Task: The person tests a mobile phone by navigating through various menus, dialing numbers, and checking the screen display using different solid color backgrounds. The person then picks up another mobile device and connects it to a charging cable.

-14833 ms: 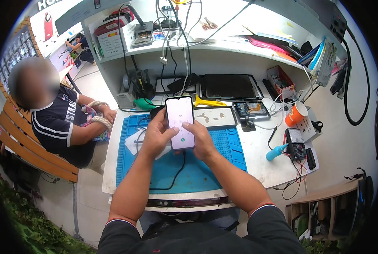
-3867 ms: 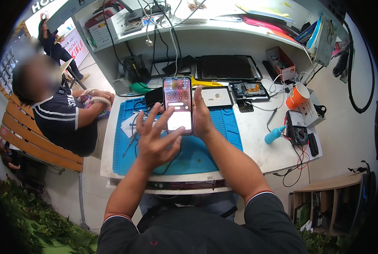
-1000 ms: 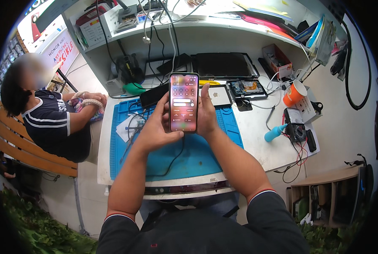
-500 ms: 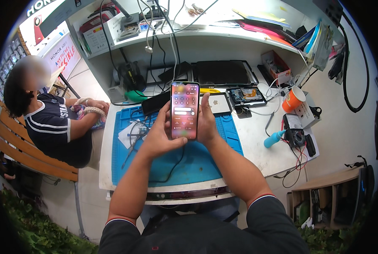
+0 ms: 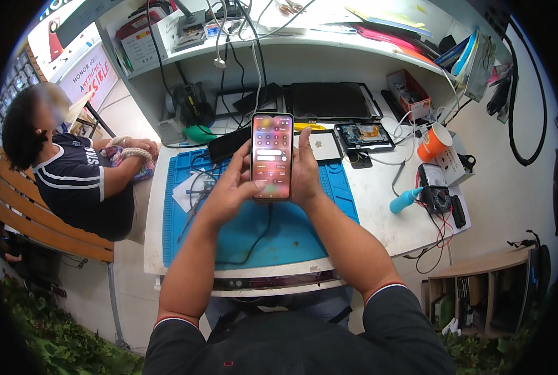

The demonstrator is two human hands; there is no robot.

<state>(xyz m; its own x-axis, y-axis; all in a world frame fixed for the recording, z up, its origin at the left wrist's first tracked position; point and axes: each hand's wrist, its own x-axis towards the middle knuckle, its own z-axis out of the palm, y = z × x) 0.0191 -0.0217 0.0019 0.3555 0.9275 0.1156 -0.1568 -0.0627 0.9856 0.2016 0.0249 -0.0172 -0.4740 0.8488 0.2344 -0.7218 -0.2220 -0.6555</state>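
Note:
A smartphone (image 5: 273, 156) with a lit reddish screen of round icons and white bars is held upright over the blue work mat (image 5: 279, 240). My left hand (image 5: 234, 184) grips its left side, the thumb lying over the lower screen. Along the right edge, my right hand (image 5: 304, 172) supports it with the thumb raised; its other fingers are partly hidden behind the phone. A black cable (image 5: 268, 236) runs down from below the phone across the mat. Left of my left hand lie a white paper (image 5: 184, 192) and thin tools.
Behind the phone are a dark phone (image 5: 228, 145), an opened device (image 5: 365, 136) and a large black panel (image 5: 329, 103). To the right stand an orange cup (image 5: 434, 142), a blue bottle (image 5: 406, 200) and a multimeter (image 5: 435, 187). A seated person (image 5: 85, 181) is at the left.
My left thumb has moved up from the phone's bottom edge onto the lower screen. The phone sits slightly higher in the view; both hands stay on it.

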